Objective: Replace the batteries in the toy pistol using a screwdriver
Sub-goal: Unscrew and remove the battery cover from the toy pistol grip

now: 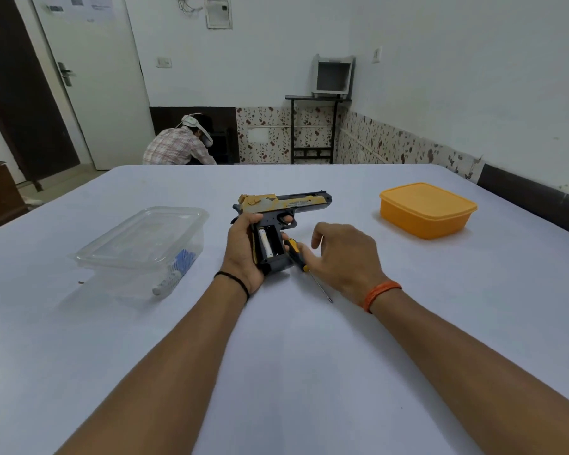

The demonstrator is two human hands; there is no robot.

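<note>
1. Worktop [293, 372]: white surface carrying all the items.
2. Screwdriver [304, 264]: lies on the worktop just beside the pistol grip, under the right hand.
3. Right hand [342, 254]: fingers loosely spread, holding nothing, hovering over the screwdriver handle.
4. Left hand [243, 247]: fingers wrapped round the toy pistol [276, 218], grip toward the person; the compartment is uncovered, with one white battery [265, 242] seated and the neighbouring slot apparently empty.
5. Clear lidded box [142, 244], left: holds spare cells. Orange box [426, 210], right.
6. Step, as judged: battery exchange. Next: fill the empty slot, then refit the cover.
</note>
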